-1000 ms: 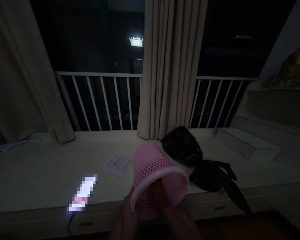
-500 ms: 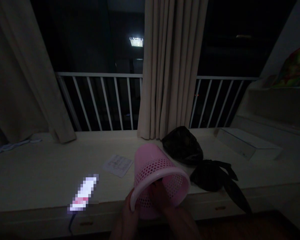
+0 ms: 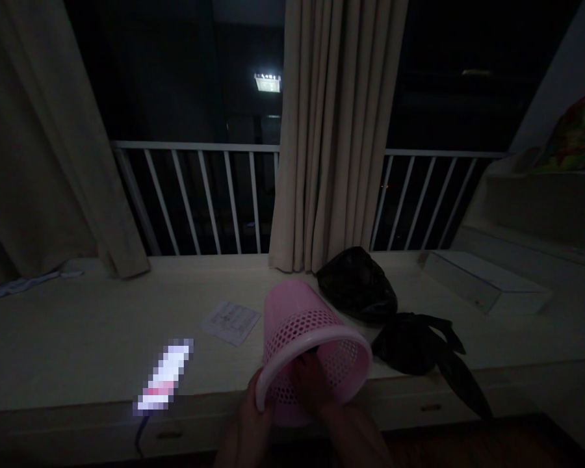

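Observation:
A pink perforated plastic basket (image 3: pixel 302 328) is tipped toward me over the front edge of a pale window ledge (image 3: pixel 88 338). My left hand (image 3: pixel 246 426) grips its near rim from outside and below. My right hand (image 3: pixel 316 383) reaches into the basket's mouth; its fingers are dark and partly hidden inside. Two black plastic bags lie just right of the basket, one (image 3: pixel 358 283) by the curtain and one (image 3: pixel 414 341) nearer the edge.
A printed paper slip (image 3: pixel 230 322) and a lit blurred phone (image 3: pixel 163 377) with a cable lie on the ledge to the left. A flat white box (image 3: pixel 485 289) sits at right. Beige curtains (image 3: pixel 331 130) hang before a white window railing (image 3: pixel 199 195). The room is dark.
The view has shifted very slightly. The basket and both hands stay in nearly the same place.

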`<action>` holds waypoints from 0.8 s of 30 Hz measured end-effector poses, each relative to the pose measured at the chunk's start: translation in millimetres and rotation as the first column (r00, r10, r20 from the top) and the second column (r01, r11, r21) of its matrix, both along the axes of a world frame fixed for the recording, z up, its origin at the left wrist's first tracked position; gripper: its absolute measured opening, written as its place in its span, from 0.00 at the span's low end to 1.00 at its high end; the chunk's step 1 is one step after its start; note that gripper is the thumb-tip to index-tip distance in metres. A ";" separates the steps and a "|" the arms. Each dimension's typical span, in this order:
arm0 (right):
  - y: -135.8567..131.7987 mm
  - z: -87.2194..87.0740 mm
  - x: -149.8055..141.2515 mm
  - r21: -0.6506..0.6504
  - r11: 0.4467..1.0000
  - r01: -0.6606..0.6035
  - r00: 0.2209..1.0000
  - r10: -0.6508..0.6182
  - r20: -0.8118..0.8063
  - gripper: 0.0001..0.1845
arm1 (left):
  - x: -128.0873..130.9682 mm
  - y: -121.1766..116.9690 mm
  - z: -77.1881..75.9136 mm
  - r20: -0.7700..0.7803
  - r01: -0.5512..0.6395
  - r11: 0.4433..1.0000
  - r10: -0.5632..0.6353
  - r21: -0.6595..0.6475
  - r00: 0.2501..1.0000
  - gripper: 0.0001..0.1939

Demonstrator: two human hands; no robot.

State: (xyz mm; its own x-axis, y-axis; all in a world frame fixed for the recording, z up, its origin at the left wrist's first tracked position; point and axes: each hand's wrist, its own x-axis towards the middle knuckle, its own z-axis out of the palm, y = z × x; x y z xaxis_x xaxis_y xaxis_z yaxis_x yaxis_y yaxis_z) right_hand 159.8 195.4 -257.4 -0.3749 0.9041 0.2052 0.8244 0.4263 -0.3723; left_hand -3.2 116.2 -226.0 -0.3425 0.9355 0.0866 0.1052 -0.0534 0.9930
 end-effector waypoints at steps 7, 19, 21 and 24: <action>-1.2 4.9 -2.3 -0.042 0.999 0.030 0.999 -0.031 -0.021 0.20 | -3.2 -2.1 1.9 -0.003 0.077 0.995 -0.078 -0.060 0.997 0.35; 9.4 -17.4 -3.5 -0.009 1.000 0.030 0.998 -0.031 -0.059 0.19 | -1.0 1.6 -15.0 0.022 0.027 0.999 -0.027 -0.021 0.999 0.36; 12.2 -21.0 -5.2 -0.021 0.999 0.032 0.996 -0.033 -0.079 0.21 | 0.9 2.1 -17.7 0.034 -0.003 1.000 0.004 -0.024 0.999 0.37; 11.3 -20.7 -4.3 -0.022 0.999 0.042 0.994 -0.044 -0.100 0.21 | 3.7 2.9 -17.0 0.054 -0.060 0.998 0.061 -0.006 0.997 0.37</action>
